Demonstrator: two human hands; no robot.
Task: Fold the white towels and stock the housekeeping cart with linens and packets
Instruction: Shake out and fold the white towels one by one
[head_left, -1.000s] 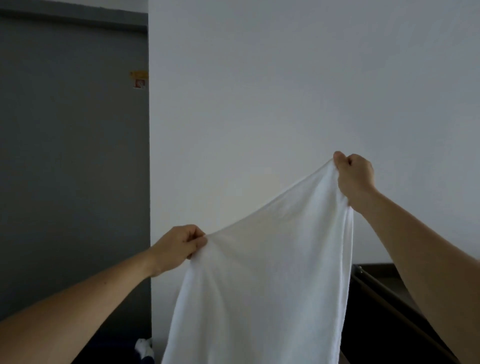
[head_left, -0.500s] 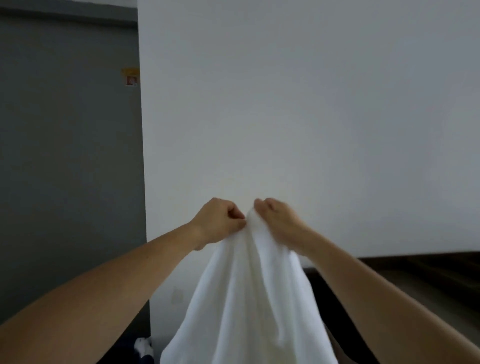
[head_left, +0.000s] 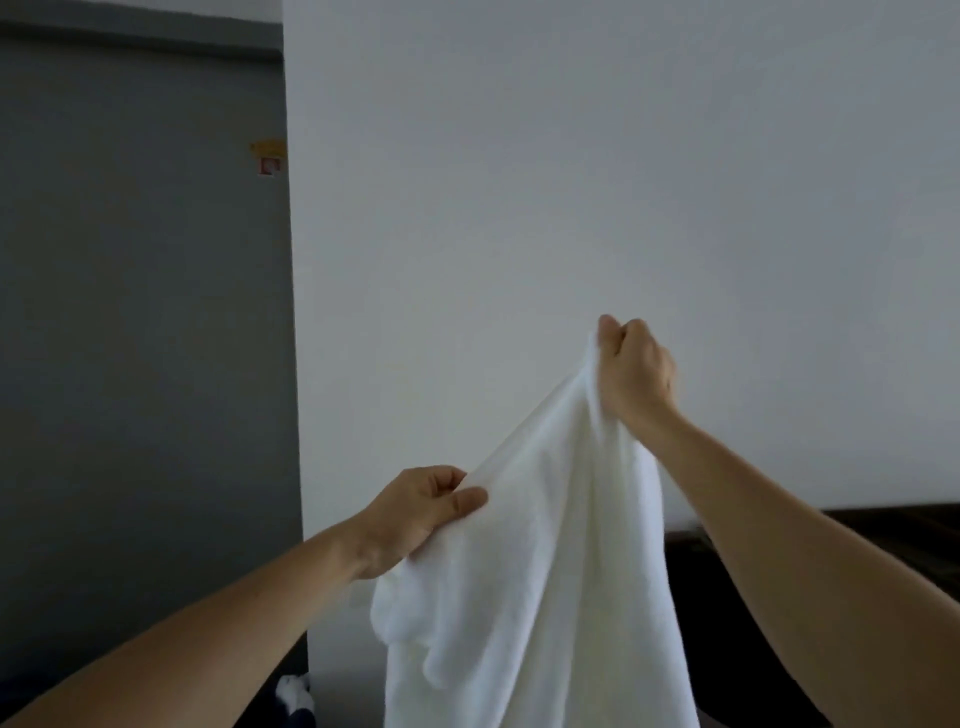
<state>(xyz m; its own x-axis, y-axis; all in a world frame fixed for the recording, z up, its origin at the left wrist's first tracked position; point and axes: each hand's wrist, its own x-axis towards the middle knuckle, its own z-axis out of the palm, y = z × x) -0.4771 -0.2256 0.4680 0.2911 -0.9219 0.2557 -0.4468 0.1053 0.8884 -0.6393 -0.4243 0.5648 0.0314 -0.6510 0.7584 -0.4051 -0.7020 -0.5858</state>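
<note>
Two hands hold one white towel (head_left: 545, 571) aloft.
Right hand (head_left: 635, 371) pinches the top corner high, left hand (head_left: 421, 512) pinches the edge lower, likely to line up a fold.

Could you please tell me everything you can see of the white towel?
The towel is plain white, terry-looking cloth, held up in the air before a pale wall. The right hand grips its top edge high; the left hand pinches the edge lower down. It hangs in loose folds, its lower end out of frame.
</note>
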